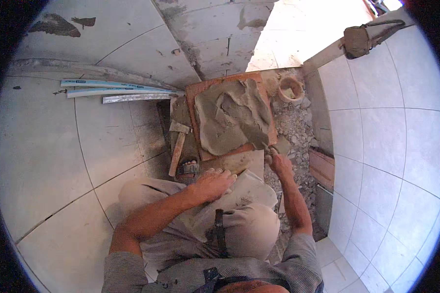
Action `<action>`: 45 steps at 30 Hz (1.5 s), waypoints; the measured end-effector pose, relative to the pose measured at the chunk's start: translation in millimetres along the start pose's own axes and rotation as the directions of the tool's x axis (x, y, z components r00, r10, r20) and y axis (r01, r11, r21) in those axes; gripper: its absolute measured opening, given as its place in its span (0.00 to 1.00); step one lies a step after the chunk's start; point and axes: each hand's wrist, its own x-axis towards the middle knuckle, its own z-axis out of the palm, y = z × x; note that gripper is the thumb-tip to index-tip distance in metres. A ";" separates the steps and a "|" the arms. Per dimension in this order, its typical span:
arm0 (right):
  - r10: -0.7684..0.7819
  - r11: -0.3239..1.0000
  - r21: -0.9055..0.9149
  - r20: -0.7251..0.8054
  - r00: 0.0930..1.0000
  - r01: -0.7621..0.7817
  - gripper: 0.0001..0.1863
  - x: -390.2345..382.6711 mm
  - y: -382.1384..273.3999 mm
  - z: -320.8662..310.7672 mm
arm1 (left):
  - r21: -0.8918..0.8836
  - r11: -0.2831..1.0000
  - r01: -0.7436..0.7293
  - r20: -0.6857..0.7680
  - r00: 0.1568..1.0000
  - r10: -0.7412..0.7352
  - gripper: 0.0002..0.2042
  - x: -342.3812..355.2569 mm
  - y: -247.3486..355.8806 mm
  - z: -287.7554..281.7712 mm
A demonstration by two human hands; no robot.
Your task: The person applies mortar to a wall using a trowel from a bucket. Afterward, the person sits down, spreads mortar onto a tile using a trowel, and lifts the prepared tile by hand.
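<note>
A thick spread of wet grey mortar (225, 122) covers most of a square reddish tile (192, 93) in front of me. My right hand (277, 162) is closed around the handle of a trowel (259, 138), whose mortar-smeared blade meets the lower right corner of the spread. The handle is mostly hidden by my fingers. My left hand (216, 184) lies palm down with its fingers stretched out, over my bent leg and next to a dusty pale slab (254, 161). It grips nothing that I can see.
Left of the mortar lies a hammer (178, 146) with a wooden handle, beside my sandalled foot (188, 167). Pale strips (117, 90) rest farther left. A round clay-coloured pot (290, 90) stands on rubble (298, 127) at right. A bag (356, 41) sits atop the tiled wall (371, 132).
</note>
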 end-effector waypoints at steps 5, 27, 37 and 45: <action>-0.018 0.931 0.358 0.252 0.968 -0.076 0.21 -11.0 11.9 1.8 | 0.025 1.000 0.010 0.022 1.000 -0.011 0.24 -1.3 0.6 1.9; -0.157 0.955 0.251 -0.019 0.987 0.157 0.20 2.6 -48.9 -21.0 | 0.026 1.000 -0.005 0.041 0.999 0.004 0.25 -2.9 3.8 9.7; -0.117 0.897 0.426 -0.024 0.993 0.116 0.20 54.5 -67.8 12.5 | 0.033 0.999 -0.022 -0.080 0.997 0.025 0.24 -9.9 0.4 6.7; -0.253 0.793 0.415 -0.442 0.860 0.447 0.21 114.8 -56.0 72.0 | 0.034 0.998 -0.045 -0.088 0.995 0.048 0.24 -13.5 2.5 8.5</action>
